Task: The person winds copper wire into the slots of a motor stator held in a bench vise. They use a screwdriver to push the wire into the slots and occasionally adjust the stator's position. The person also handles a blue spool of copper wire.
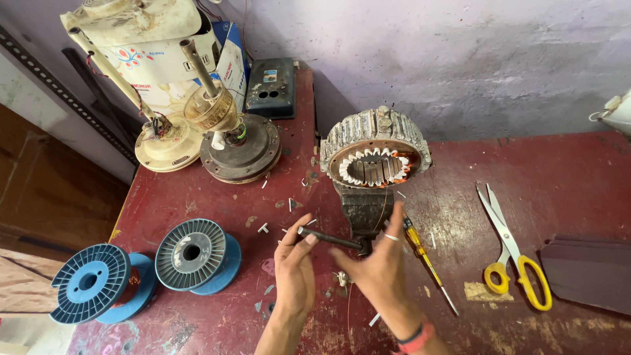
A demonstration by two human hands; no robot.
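A round motor stator (375, 158) with copper windings and white slot liners stands clamped in a dark bench vise (365, 209). My left hand (294, 269) pinches the near end of the vise's dark handle bar (327, 237). My right hand (378, 266) is at the bar's other end, close under the vise, fingers spread with a ring on one finger. A thin copper wire runs down from the stator past my right hand.
Two blue wire spools (197, 255) (98, 283) lie at the left. Fan motor parts (240, 148) stand at the back left. A yellow-handled screwdriver (427, 260), yellow scissors (513, 253) and dark sheets (588, 273) lie at the right.
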